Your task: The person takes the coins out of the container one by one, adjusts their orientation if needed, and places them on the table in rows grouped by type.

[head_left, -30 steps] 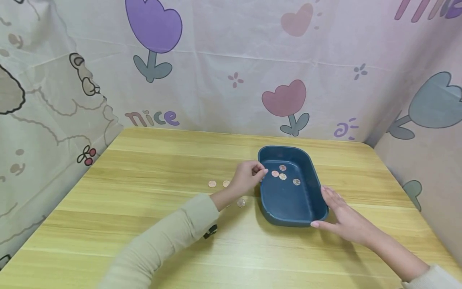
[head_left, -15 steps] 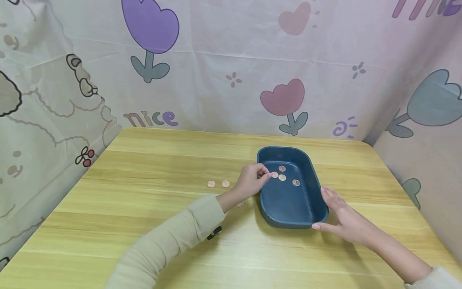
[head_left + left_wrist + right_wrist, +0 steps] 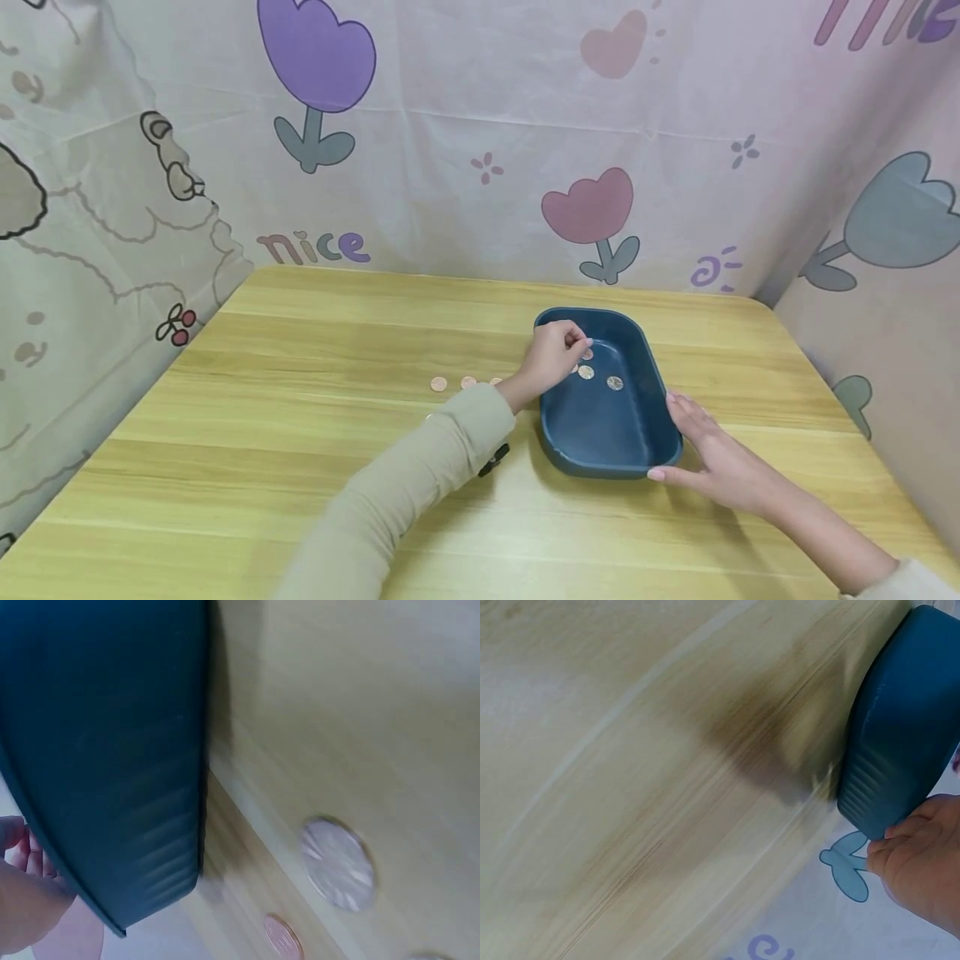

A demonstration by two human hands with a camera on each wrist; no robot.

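A dark blue rectangular tray (image 3: 596, 433) stands on the wooden table with several coins (image 3: 586, 372) on its floor. My left hand (image 3: 551, 358) reaches over its left rim, with thumb and fingertips pinched together above the far coins. What it pinches appears to be a coin, mostly hidden by the fingertips. My right hand (image 3: 723, 462) rests at the tray's near right corner, thumb on the near wall and fairly straight fingers along the right side. Left of the tray lie more coins (image 3: 438, 384), partly covered by my left forearm. A silvery coin (image 3: 337, 862) shows close up in the left wrist view.
The wooden table (image 3: 315, 333) extends around the tray, its far edge meeting a printed cloth backdrop (image 3: 450, 125). A small black item (image 3: 493, 460) shows beneath my left sleeve. The right wrist view shows the tray's outer wall (image 3: 907, 727).
My left hand has moved right and farther over the tray, its fingertips still pinched together. My right hand and the tray have stayed in place.
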